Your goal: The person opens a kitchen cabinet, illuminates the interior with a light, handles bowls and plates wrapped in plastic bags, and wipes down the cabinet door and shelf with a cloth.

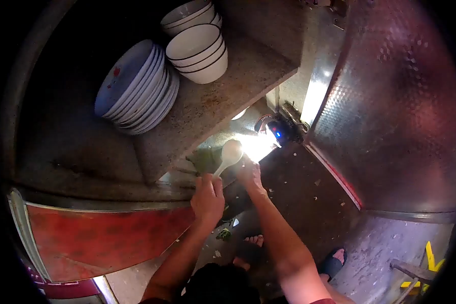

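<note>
While the left grip is clenched around the handle of a ladle at the centre of the frame, the ladle's bowl lies above and to the right of that grip. Its long axis slants from lower left to upper right, and the left hand is the one on the handle; the right grip, just below and right of the bowl, is nearer to the scooping end. Whether right hand and bowl touch, I cannot tell. Glare washes out the right fingertips, so I cannot tell whether that grip is released or grasping something.

The ladle looks pale and plain, with a rounded bowl and a slim handle partly covered by the fingers. Just right of the glare sits a dark device with small blue lights. Stacked plates and bowls stand on a shelf at the upper left.
</note>
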Tool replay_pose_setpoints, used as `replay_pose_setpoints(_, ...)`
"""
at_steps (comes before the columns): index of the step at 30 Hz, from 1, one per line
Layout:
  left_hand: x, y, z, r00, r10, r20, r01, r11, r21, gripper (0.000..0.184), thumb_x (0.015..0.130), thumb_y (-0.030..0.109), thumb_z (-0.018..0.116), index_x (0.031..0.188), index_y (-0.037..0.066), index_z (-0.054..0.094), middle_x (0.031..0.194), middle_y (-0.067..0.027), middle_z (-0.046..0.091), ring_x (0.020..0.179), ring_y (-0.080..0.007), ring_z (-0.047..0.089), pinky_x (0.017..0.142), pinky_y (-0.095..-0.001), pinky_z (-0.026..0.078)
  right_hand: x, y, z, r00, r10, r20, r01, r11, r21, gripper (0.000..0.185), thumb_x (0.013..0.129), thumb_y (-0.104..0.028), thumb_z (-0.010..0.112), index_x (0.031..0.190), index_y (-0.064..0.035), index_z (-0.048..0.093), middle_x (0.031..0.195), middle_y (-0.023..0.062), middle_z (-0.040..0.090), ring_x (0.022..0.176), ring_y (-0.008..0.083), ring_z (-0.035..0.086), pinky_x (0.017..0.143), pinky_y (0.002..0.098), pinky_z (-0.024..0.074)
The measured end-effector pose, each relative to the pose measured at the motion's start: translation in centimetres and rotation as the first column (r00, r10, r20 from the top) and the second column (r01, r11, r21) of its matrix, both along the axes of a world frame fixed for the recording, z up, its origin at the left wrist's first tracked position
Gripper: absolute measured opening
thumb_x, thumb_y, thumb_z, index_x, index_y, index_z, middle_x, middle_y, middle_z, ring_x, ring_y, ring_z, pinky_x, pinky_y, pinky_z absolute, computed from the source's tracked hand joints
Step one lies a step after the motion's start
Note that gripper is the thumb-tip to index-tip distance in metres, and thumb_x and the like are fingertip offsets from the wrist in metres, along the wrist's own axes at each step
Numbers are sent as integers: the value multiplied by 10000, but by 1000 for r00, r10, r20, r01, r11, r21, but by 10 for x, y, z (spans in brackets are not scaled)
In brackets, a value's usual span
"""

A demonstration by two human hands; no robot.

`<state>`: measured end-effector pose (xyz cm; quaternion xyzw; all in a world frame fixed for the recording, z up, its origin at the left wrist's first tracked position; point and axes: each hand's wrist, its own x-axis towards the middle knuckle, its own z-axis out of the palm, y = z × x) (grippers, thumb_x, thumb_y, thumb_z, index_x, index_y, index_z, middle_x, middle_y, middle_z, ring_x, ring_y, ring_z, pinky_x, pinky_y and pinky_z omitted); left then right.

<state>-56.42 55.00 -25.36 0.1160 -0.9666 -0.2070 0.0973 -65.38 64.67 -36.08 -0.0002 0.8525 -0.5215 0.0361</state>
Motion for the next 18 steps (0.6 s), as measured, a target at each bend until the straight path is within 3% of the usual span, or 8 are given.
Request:
replay_pose_setpoints(2,7,-5,3,999,24,24,-25,999,42,291,924,312,523,1064,57,525,988,-173,581,870,-406,584,756,-482,457,7,-16,1,951,308,30,-303,907,293,175,814,-59,524,948,-32,633,959,171,648,920,345,615,784,449,490)
replay_pose_setpoints(4,11,-2,13,995,57,78,-65,992,104,267,918,281,543,1048,48,543,950,-171,593,896,-394,572,766,-445,451,33,-33,5,918,381,-111,-298,846,442,286,747,-67,583,1031,-76,623,1153,68,575,1136,285,515,896,392,459)
replay_pose_setpoints(6,14,-6,11,998,40,45,-48,978,204,194,898,195,572,1003,33,556,825,-131,594,803,-291,592,729,-392,459,60,-48,-23,856,332,-397,-281,942,183,283,743,-70,589,1023,-87,626,1136,55,580,1111,283,524,893,390,459)
replay_pose_setpoints(10,27,-17,17,987,-60,149,-54,746,664,217,866,183,584,1025,37,605,805,-110,623,701,-210,581,659,-322,465,85,-26,-22,903,426,-57,-425,905,33,305,713,-27,560,1004,-76,638,955,92,644,954,307,603,806,393,496)
replay_pose_setpoints(11,34,-15,33,978,-100,185,-67,685,726,224,863,173,580,1038,35,608,795,-82,617,687,-172,565,644,-297,457,95,-10,-24,930,365,49,-325,875,-358,313,685,-2,546,985,-26,631,859,105,656,809,279,634,725,364,514)
replay_pose_setpoints(12,42,-11,51,966,-143,215,-83,616,784,233,860,163,577,1050,33,611,786,-54,611,674,-134,549,629,-272,450,105,13,38,892,333,305,-129,836,-534,343,691,19,553,1026,16,622,861,89,667,777,229,636,700,330,513)
replay_pose_setpoints(14,65,-5,86,966,-242,88,57,535,843,245,867,132,530,1078,48,621,744,15,564,626,-61,492,559,-219,400,123,43,70,816,425,391,67,603,-795,368,749,-32,573,1111,23,603,957,81,661,881,219,636,782,335,511)
replay_pose_setpoints(18,109,-9,146,922,-382,57,84,342,936,315,873,58,454,1154,66,597,734,22,526,590,-39,426,516,-199,347,166,88,136,919,338,202,90,317,-944,320,890,-149,540,1177,-10,557,1106,76,617,1032,200,589,897,320,478)
